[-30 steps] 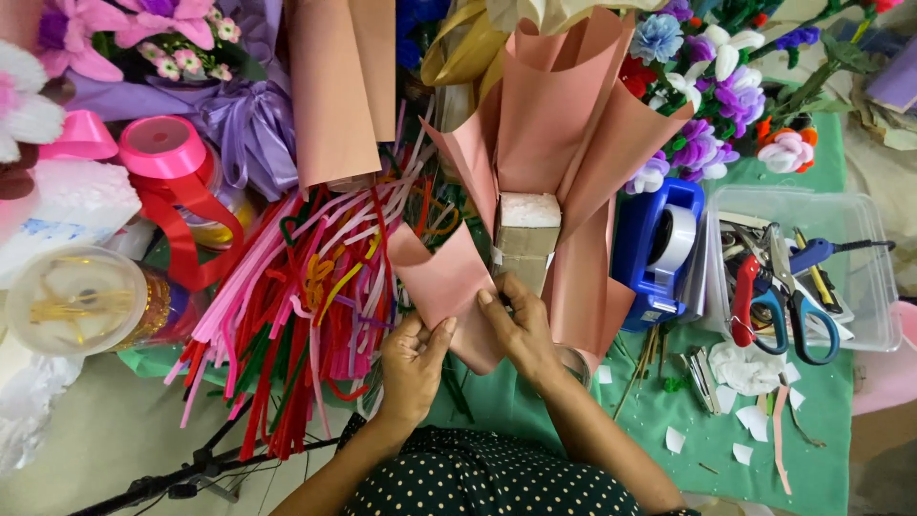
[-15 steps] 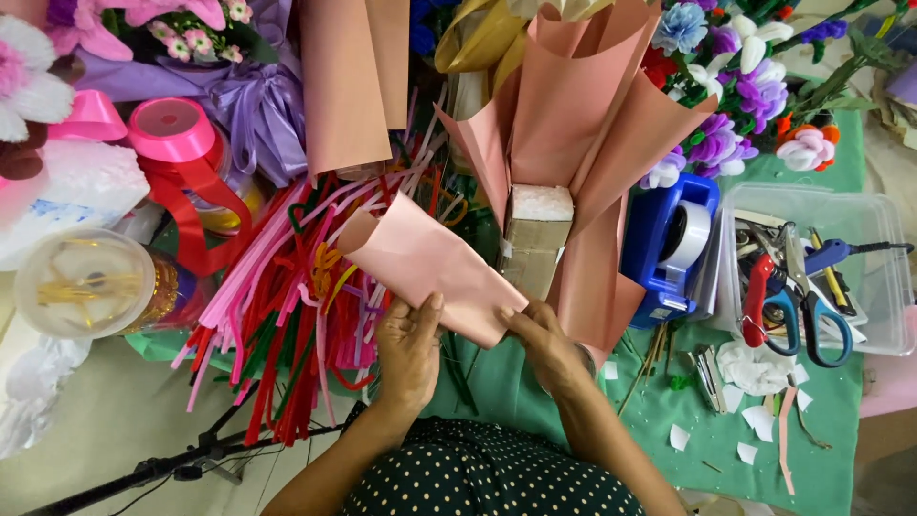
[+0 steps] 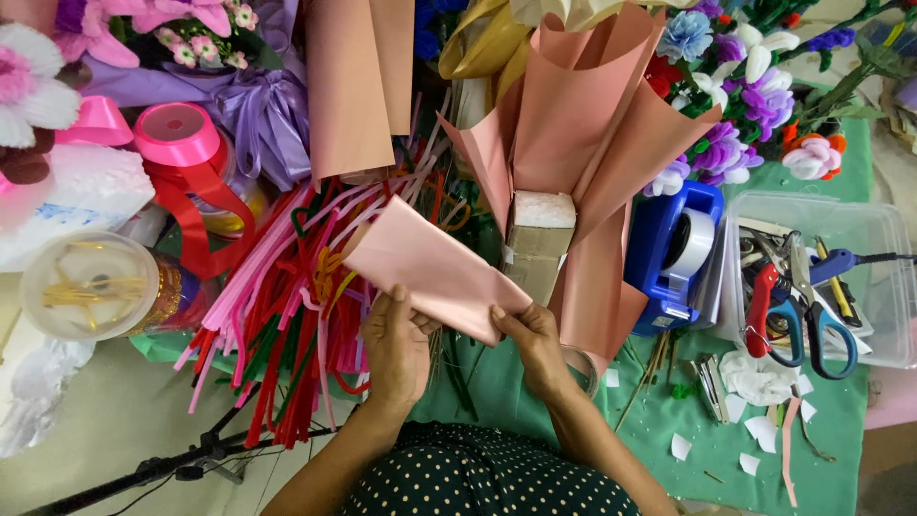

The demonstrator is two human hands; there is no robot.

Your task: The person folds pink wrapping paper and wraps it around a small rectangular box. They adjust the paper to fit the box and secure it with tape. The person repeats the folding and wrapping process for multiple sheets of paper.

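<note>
Your left hand and right hand pinch 1 folded pink paper sheet above the pipe cleaners; judged light, creasable, best gripped at its near edge.

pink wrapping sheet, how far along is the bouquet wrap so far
Done: several pink sheets already stand as a cone around the white foam block. In hand: the left hand and right hand grip one folded pink wrapping sheet by its near edge, apart from the cone. Left: this sheet is not yet on the cone; the tape dispenser and scissors lie untouched.
</note>
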